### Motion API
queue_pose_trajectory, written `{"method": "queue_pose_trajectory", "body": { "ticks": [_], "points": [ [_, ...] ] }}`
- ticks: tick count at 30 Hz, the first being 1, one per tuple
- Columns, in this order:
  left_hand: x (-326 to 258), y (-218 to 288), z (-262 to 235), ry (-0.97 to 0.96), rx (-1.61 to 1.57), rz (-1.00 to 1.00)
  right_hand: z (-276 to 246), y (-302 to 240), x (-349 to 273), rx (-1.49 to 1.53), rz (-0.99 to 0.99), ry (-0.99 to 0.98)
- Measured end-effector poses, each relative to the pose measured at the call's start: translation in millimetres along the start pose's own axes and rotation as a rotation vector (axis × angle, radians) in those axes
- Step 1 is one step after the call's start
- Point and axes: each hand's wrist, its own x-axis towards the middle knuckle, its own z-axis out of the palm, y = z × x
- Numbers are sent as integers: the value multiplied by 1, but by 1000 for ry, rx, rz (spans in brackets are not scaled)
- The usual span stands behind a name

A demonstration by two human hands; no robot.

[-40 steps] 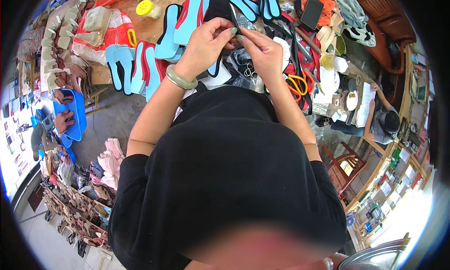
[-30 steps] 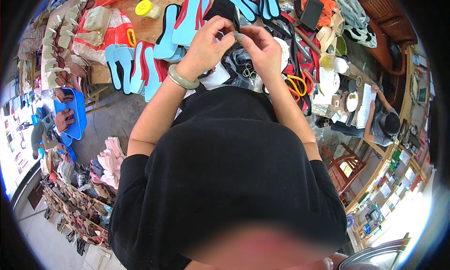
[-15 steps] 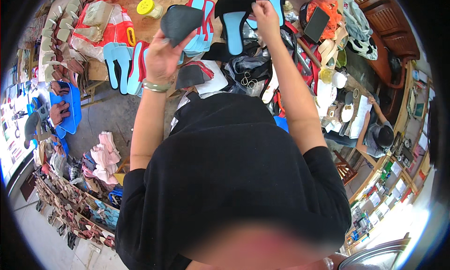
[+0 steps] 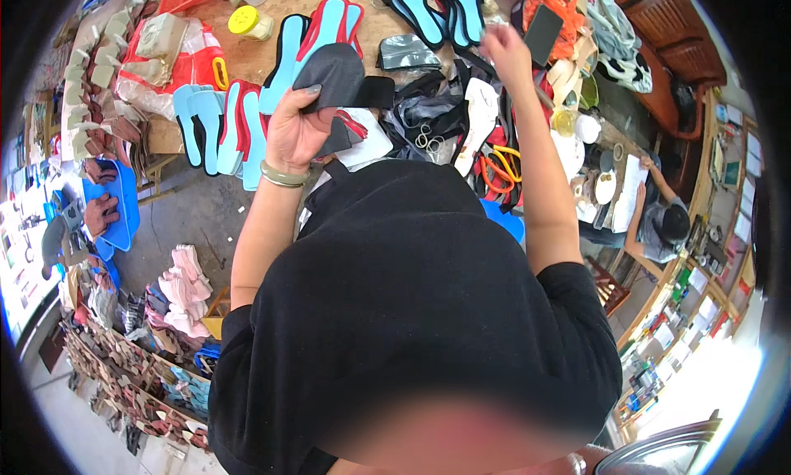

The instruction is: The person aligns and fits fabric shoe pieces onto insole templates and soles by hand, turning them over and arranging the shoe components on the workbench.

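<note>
My left hand (image 4: 297, 137) pinches a dark curved shoe upper piece (image 4: 331, 73) between thumb and fingers, above the near edge of the table. A black strip sticks out on its right side. Beneath and beyond it lie light-blue insole pieces (image 4: 284, 53) edged in red or black. My right hand (image 4: 508, 59) is raised near the phone and beside a pair of black pieces with light-blue insoles (image 4: 464, 15). Its fingertips are smeared by motion, so whether they grip anything cannot be seen.
A shiny dark sheet (image 4: 409, 53), white sole-shaped piece (image 4: 479, 116) and orange-handled scissors (image 4: 504, 166) lie ahead. A phone (image 4: 544, 34) rests by an orange bag (image 4: 564, 12). A yellow-lidded jar (image 4: 250, 22) stands farther left. Another person (image 4: 664, 224) sits at right.
My right hand has moved right and nearer, away from the black pieces with blue insoles. My left hand has shifted right and nearer with the dark upper piece, which has turned.
</note>
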Motion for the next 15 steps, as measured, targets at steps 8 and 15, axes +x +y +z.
{"method": "queue_pose_trajectory", "body": {
  "ticks": [8, 15],
  "points": [
    [3, -41, 20, 10, -7, -179, -35, 78, -183, -200, 411, 62],
    [17, -83, 45, 37, 96, -329, 9, 75, -194, -576, 353, 213]
  ]
}}
